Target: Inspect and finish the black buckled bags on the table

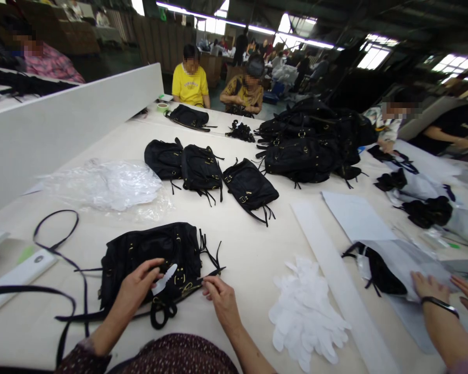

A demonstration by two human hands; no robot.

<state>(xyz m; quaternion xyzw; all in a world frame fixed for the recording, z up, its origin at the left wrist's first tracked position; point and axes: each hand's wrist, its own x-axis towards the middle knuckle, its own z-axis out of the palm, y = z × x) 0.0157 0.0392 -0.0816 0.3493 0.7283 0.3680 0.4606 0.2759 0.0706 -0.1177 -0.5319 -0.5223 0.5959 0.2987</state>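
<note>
A black bag (148,244) with brass-coloured fittings lies flat in front of me. My left hand (140,285) is over its front, fingers closed on a small white wavy-edged piece (166,278). At the bag's lower right corner, my right hand (221,297) pinches a thin black strap (215,273) that ends in a point. Black-handled scissors (163,315) lie at the bag's lower edge, between my two hands; their blades are hard to make out. A long black strap (68,259) loops across the table to the left.
White wavy-edged pieces (306,311) are heaped right of my right hand, beside a long white strip (335,280). Further off lie more black bags (249,184) and clear plastic (113,184). At right, a co-worker's hands (432,288) press a bag's plastic cover. A white divider (70,130) stands left.
</note>
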